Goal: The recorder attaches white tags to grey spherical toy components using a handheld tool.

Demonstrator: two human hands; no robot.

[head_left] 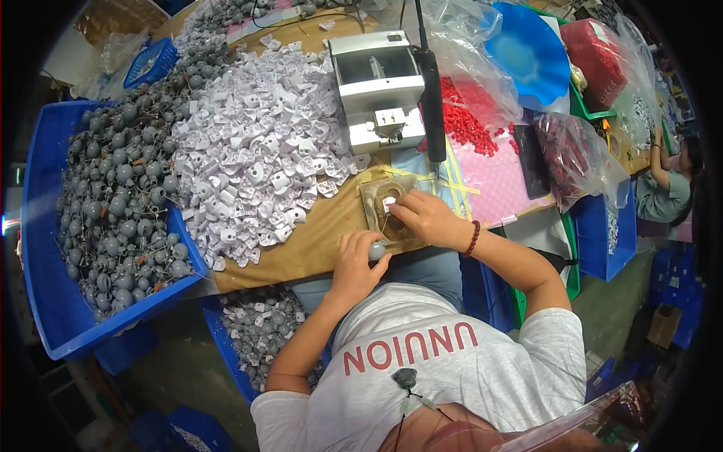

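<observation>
Grey round ball (377, 250) clamped by left hand (355, 265) fingers, small white plastic piece (388, 203) by right hand (434, 220) fingers at brown square jig (369, 202); apparently midway, loose white plastic heap (252, 151) remaining left of jig.

This is a small-parts workshop: a brown-covered worktable (316, 233) bears a large heap of white moulded plastic parts (256, 143) and a boxy silver-grey bench machine (380, 90), a deep blue plastic bin (43, 264) brims with round grey pieces (120, 196), and another person (663, 200) appears farther right
</observation>
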